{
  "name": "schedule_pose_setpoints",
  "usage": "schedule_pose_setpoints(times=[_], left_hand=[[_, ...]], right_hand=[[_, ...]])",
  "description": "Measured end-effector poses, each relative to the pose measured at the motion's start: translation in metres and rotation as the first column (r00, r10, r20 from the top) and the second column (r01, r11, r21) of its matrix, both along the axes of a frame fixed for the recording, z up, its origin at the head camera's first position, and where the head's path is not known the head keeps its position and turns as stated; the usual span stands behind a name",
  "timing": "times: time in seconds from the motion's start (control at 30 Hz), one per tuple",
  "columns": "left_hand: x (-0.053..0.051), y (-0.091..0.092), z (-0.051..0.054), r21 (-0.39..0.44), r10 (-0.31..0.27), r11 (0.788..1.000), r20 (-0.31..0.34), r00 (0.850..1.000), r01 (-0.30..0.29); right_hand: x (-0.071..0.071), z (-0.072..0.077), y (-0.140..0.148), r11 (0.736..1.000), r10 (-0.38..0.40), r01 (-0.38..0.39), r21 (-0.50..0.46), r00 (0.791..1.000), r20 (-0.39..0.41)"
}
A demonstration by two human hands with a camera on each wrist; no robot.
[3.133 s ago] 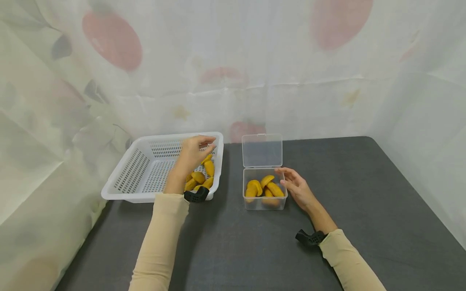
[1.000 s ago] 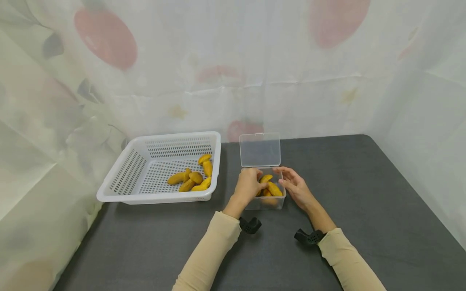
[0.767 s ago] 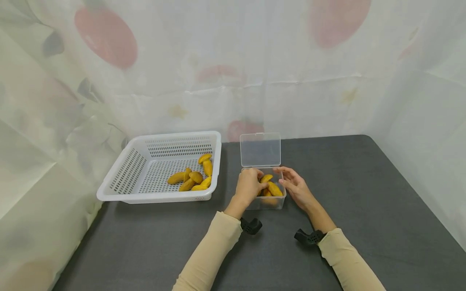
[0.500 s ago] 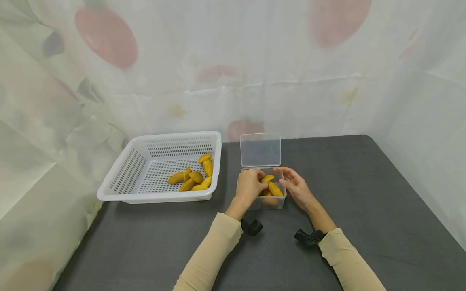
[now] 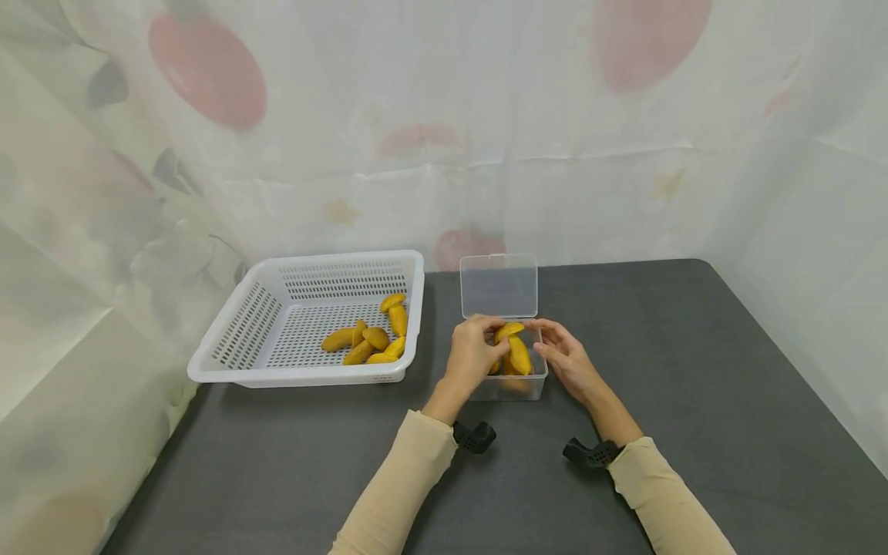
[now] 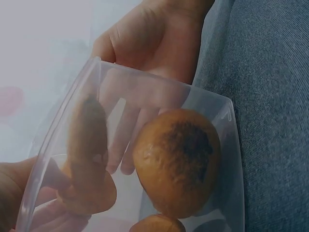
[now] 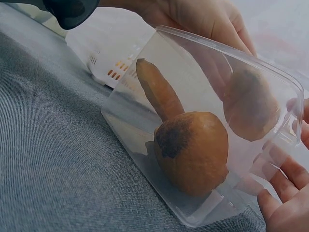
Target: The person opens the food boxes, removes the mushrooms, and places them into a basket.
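In the head view, my left hand point(image 5: 472, 356) reaches into a clear plastic box point(image 5: 527, 387) and pinches a yellow mushroom point(image 5: 520, 356) with thumb and fingers near its cap. My right hand point(image 5: 565, 358) rests at the box's right side, its fingers stretched along the outside of the wall. Other mushrooms lie in the box, partly hidden behind the left hand. The left wrist view shows a mushroom with a dark patch point(image 6: 176, 159) through the wall. A similar mushroom point(image 7: 193, 150) shows in the right wrist view. The hinged lid point(image 5: 499, 285) stands up at the back.
A white perforated basket point(image 5: 277, 376) stands to the left, with several yellow mushrooms point(image 5: 376, 338) in its right half. A dark grey cloth point(image 5: 666, 370) covers the table. A pale patterned curtain point(image 5: 555, 200) hangs behind the table, and another runs along the left side.
My left hand has come from above the basket to the box. Since half a second ago, the pinched mushroom has risen slightly and turned more upright. The right hand has stayed at the box.
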State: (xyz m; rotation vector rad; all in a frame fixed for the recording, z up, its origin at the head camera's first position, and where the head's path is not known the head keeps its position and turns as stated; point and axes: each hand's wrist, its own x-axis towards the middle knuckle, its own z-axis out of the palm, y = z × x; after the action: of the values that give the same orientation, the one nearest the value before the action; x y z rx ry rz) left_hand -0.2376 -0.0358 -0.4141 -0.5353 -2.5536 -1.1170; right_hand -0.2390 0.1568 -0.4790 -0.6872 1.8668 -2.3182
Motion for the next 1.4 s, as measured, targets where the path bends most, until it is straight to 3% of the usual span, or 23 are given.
schedule_pose_setpoints(times=[0.17, 0.47, 0.67, 0.87, 1.4], left_hand=[[0.001, -0.002, 0.001, 0.049, -0.02, 0.999, 0.014, 1.0, 0.02], [0.001, -0.005, 0.006, 0.032, -0.052, 0.998, 0.005, 0.999, 0.052], [0.0, -0.009, 0.017, 0.022, -0.102, 0.994, -0.031, 0.994, 0.103], [0.0, -0.012, 0.032, 0.015, -0.112, 0.993, -0.076, 0.991, 0.114], [-0.002, -0.027, 0.057, 0.069, -0.057, 0.995, -0.128, 0.99, 0.067]], right_hand=[[-0.001, -0.001, 0.0, 1.0, -0.005, 0.005, 0.003, 1.0, -0.008], [0.001, 0.0, 0.0, 1.0, -0.006, 0.006, -0.012, 1.0, -0.003], [0.001, 0.0, -0.001, 1.0, -0.002, 0.001, -0.017, 1.0, -0.029], [0.0, 0.0, -0.001, 1.0, 0.0, 0.0, -0.005, 1.0, -0.031], [-0.001, 0.001, -0.001, 1.0, 0.007, -0.007, -0.02, 1.0, -0.018]])
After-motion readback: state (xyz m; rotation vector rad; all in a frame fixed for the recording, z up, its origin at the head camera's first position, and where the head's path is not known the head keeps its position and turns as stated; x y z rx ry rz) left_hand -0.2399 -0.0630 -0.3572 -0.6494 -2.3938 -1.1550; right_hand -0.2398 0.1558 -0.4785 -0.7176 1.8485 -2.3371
